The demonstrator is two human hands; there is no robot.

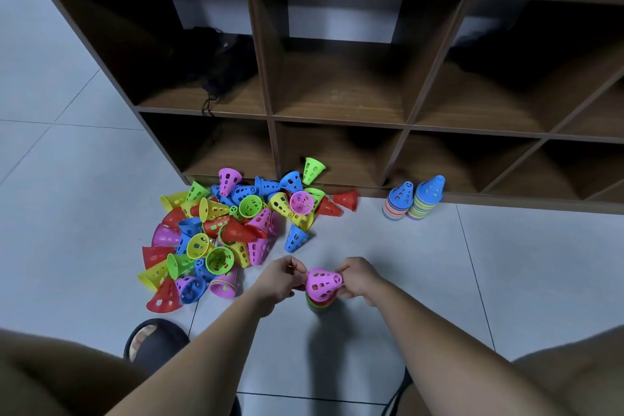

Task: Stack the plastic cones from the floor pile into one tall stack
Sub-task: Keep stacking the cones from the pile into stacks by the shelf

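Note:
A short stack of cones [319,302] stands on the floor in front of me, with a pink perforated cone [323,283] on top. My left hand [282,282] pinches the pink cone's left rim and my right hand [358,277] pinches its right rim. To the left lies a loose pile of cones [223,233] in red, yellow, green, blue and pink, tipped every way. Two finished stacks with blue tops [398,201] [427,197] stand by the shelf's base at the right.
A brown wooden cubby shelf [341,118] runs across the back; a black bag with cords [223,67] sits in its upper left compartment. The floor is pale tile. My foot in a black slipper [155,341] is at lower left, and my knees fill both lower corners.

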